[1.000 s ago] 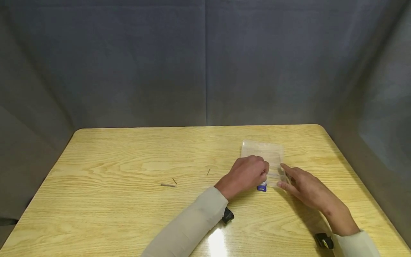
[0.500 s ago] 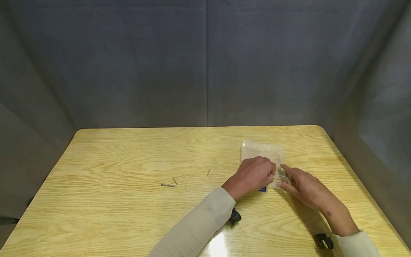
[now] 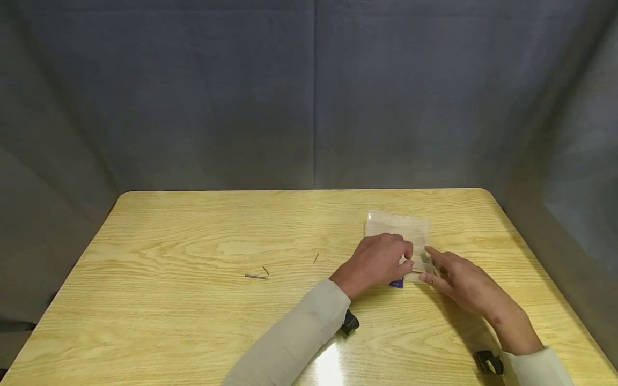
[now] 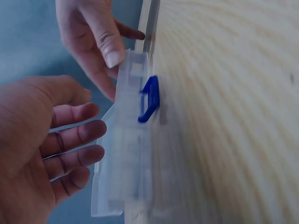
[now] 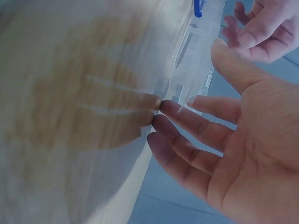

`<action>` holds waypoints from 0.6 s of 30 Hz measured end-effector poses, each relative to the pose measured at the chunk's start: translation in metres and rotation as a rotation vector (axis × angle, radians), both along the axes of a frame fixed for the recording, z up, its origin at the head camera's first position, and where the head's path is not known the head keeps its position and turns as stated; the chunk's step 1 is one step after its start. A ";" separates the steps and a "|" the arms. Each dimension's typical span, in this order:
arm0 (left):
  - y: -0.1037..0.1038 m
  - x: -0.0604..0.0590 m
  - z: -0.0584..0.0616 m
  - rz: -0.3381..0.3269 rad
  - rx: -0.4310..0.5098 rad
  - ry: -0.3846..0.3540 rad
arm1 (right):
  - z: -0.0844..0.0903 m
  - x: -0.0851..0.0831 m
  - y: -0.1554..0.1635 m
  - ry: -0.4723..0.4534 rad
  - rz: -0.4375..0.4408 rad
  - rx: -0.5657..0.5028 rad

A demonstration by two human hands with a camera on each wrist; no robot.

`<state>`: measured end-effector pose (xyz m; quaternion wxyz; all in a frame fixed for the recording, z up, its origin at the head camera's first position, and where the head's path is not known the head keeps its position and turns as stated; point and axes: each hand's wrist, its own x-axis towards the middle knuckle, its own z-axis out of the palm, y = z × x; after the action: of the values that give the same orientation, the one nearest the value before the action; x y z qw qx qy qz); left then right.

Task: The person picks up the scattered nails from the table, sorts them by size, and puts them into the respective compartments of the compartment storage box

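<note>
Left hand (image 3: 376, 261), loosely curled with thumb parted, hovers with nothing visibly held over the clear plastic box (image 3: 392, 222); right of it, the right hand (image 3: 465, 281), fingers extended, touches the box's end; leftward lie thin nails (image 3: 256, 276).

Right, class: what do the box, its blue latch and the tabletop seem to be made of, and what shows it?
Box: probably clear plastic, smooth and slightly cloudy; its walls are see-through.
Blue latch: likely plastic; solid, even blue, opaque.
Tabletop: wood or wood-look laminate, I can't tell which; grain pattern, and bright glare suggesting a glossy finish.
</note>
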<state>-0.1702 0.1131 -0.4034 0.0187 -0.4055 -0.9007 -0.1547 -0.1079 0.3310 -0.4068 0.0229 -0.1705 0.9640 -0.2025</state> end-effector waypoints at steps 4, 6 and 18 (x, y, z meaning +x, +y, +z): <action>-0.012 -0.002 0.003 -0.008 0.022 -0.022 | 0.001 0.000 0.000 -0.023 -0.026 -0.002; -0.018 -0.002 0.004 -0.003 0.023 -0.024 | 0.001 0.000 0.000 -0.040 -0.038 -0.004; -0.060 0.008 0.013 0.003 0.056 -0.045 | 0.000 -0.002 -0.001 -0.055 -0.035 0.002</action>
<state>-0.1626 0.0530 -0.3904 0.0102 -0.3999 -0.8969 -0.1888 -0.1098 0.3304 -0.4071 0.0462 -0.1481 0.9661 -0.2065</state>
